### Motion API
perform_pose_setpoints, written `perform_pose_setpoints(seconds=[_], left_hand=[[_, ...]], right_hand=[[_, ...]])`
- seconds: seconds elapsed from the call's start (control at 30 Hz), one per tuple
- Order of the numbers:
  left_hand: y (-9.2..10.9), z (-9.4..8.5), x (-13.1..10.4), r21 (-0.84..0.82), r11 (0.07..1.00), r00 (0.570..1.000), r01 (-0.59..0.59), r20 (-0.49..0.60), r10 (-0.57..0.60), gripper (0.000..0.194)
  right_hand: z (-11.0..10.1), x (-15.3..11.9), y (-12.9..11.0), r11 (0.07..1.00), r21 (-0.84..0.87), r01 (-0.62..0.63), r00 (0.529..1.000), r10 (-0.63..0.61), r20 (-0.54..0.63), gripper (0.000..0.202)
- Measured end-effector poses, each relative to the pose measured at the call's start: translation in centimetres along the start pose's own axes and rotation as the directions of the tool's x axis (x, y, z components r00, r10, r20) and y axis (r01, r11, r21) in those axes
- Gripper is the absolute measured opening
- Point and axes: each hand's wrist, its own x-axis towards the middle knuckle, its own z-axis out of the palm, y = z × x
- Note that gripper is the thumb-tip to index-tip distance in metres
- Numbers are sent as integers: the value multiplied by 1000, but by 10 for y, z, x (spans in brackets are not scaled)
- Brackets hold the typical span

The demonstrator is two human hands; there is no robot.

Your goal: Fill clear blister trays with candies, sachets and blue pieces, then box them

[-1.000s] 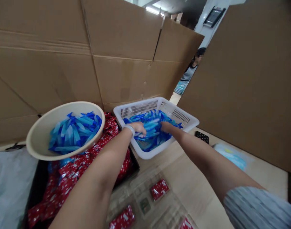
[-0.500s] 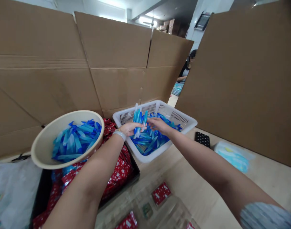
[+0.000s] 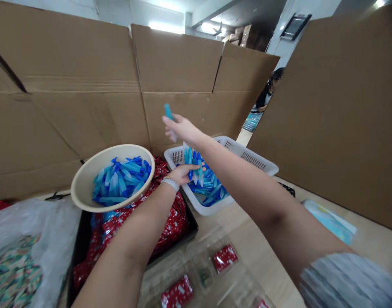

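Observation:
My left hand (image 3: 184,172) is closed on several slim, pointed plastic sticks (image 3: 195,161) in dark blue, light blue and clear, held side by side over the white basket. Higher up, in front of the cardboard, my right hand (image 3: 182,128) grips a light blue plastic stick (image 3: 168,111); its outline is smeared by motion. Below my hands, the white slotted basket (image 3: 205,209) holds many loose sticks of the same kind. My right forearm hides part of that basket. To the left, a cream basin (image 3: 82,193) holds another heap of blue sticks.
Under the basin lies a dark tray (image 3: 193,229) of red patterned packets (image 3: 170,233). In front is a clear plastic tray (image 3: 212,295) with several red packets. White plastic sheeting (image 3: 59,235) lies left. Cardboard walls (image 3: 96,111) stand around; a person (image 3: 264,96) shows through the gap.
My right hand has moved up and left from beside my left hand, now carrying a light blue stick. My left hand still holds its sticks above the basket. The view has shifted slightly.

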Motion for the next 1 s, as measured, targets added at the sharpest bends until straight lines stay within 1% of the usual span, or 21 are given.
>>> perform_pose_setpoints(seconds=[0.03, 0.07, 0.1, 0.13, 0.17, 0.2, 0.23, 0.27, 0.3, 0.33, 0.37, 0.43, 0.5, 0.53, 0.6, 0.67, 0.7, 0.77, 0.83, 0.9, 1.0], left_hand=[[-1, 0, 1, -22, 1000, 1000, -14, -9, 13, 19], [-1, 0, 1, -44, 998, 999, -36, -21, 35, 18], [0, -1, 2, -67, 996, 997, -63, -37, 61, 16], [0, -2, 3, -90, 992, 995, -94, -54, 89, 15], [2, -3, 4, -111, 986, 991, -121, -68, 114, 15], [3, -4, 5, -129, 982, 988, -141, -77, 131, 15], [3, -5, 6, -142, 978, 987, -150, -79, 139, 15], [3, -5, 7, -153, 977, 987, -150, -72, 141, 15], [2, -5, 7, -161, 977, 989, -142, -53, 135, 15], [1, -5, 7, -167, 978, 992, -126, -22, 124, 15], [-1, -4, 7, -170, 980, 994, -104, 14, 108, 16], [-5, -3, 5, -166, 984, 994, -62, 78, 76, 17], [-8, -2, 3, -151, 988, 993, -35, 103, 51, 19], [-9, -2, 2, -144, 989, 994, -33, 97, 47, 20], [-9, -1, 1, -131, 991, 996, -35, 82, 46, 22], [-7, -1, -1, -119, 992, 997, -36, 70, 45, 25], [-6, -1, -1, -114, 993, 997, -32, 73, 40, 27], [-4, -5, -4, -111, 994, 994, -14, 106, 26, 30], [-1, -10, -9, -113, 994, 985, 10, 170, 9, 32], [0, -15, -13, -98, 994, 971, 38, 240, -14, 33], [-1, -18, -18, -14, 996, 953, 93, 292, -85, 35]], right_hand=[[3, 12, -7, 997, -45, 57, 998, -56, 12, 45], [1, 18, -9, 990, -108, 90, 996, -92, -15, 44], [-3, 17, -5, 980, -181, 80, 994, -93, -61, 42], [-10, 10, 3, 969, -247, 24, 992, -53, -110, 39], [-19, -2, 15, 954, -290, -72, 990, 32, -138, 38], [-27, -19, 30, 933, -294, -208, 976, 178, -125, 39], [-34, -38, 45, 917, -243, -316, 947, 320, -25, 41], [-40, -57, 60, 897, -171, -407, 898, 428, 103, 42], [-43, -74, 74, 876, -102, -471, 857, 482, 182, 42], [-45, -88, 85, 860, -43, -509, 831, 504, 235, 43], [-45, -98, 93, 847, 3, -531, 819, 512, 259, 44], [-41, -107, 102, 841, 44, -539, 819, 511, 261, 47], [-35, -107, 104, 847, 38, -530, 828, 508, 237, 46], [-31, -107, 104, 855, 25, -519, 840, 504, 203, 44], [-25, -105, 104, 868, -29, -495, 866, 496, 64, 42], [-24, -105, 107, 871, -62, -487, 873, 483, -68, 36], [-25, -106, 109, 872, -47, -487, 871, 480, -105, 32], [-34, -106, 113, 874, 28, -485, 865, 484, -136, 22], [-45, -105, 113, 876, 104, -471, 863, 482, -150, 14], [-54, -105, 110, 884, 173, -435, 882, 457, -118, 7], [-52, -104, 100, 882, 259, -393, 919, 390, 63, 16]])
